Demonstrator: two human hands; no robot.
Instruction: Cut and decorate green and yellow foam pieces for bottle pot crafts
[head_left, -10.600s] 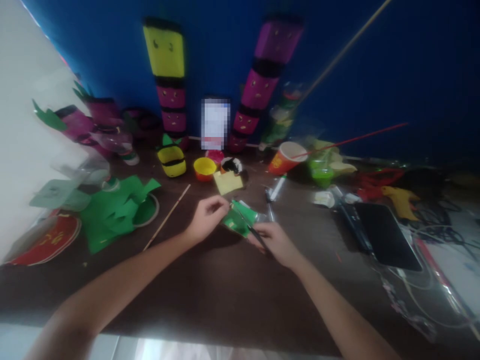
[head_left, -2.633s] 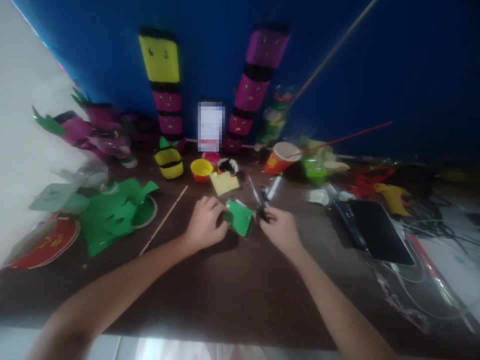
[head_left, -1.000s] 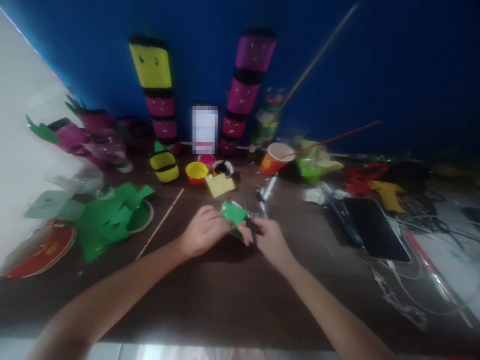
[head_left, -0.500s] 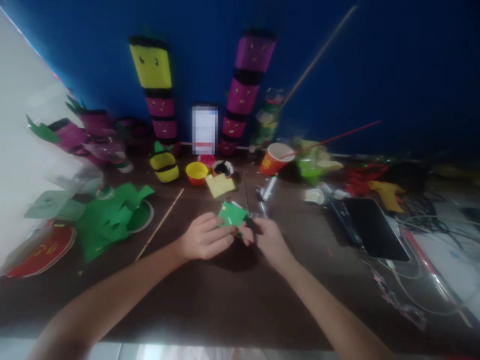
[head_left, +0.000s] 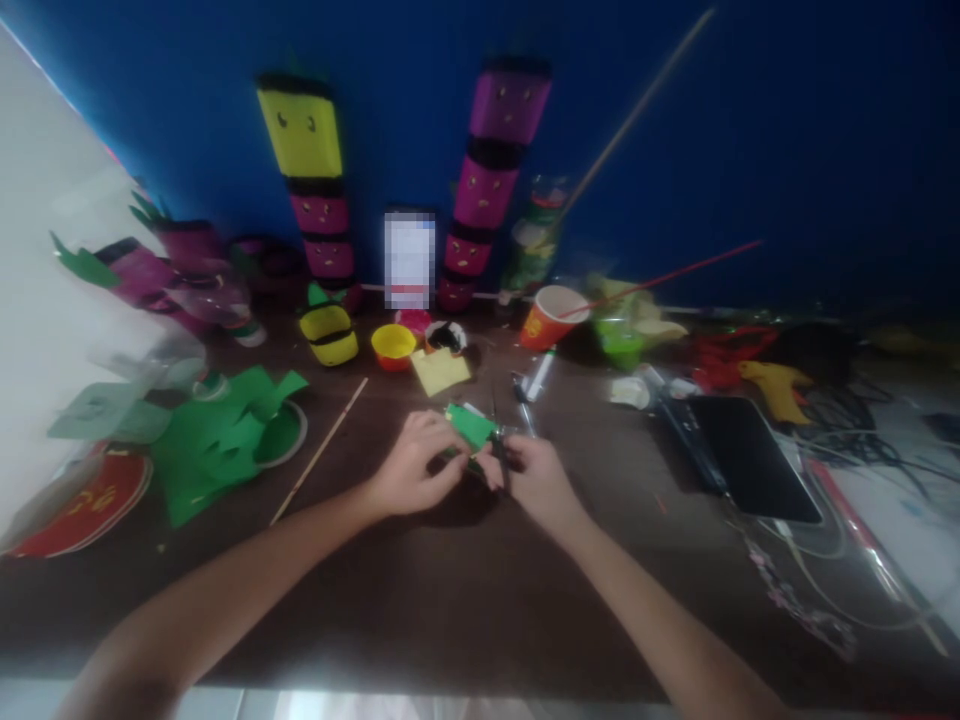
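Paper in play is a small green piece [head_left: 472,424], sitting between both hands mid-counter [head_left: 450,600]. Right hand [head_left: 540,480] is wrapped round black-handled scissors [head_left: 499,448]; left hand [head_left: 415,468] curls at the paper's edge, can't tell if it's actually pinching. Looks partway to me: the piece isn't stuck onto anything yet. Off left, a bigger green sheet [head_left: 187,450] already has cuts, and the yellow-topped tower [head_left: 304,135] behind seems finished.
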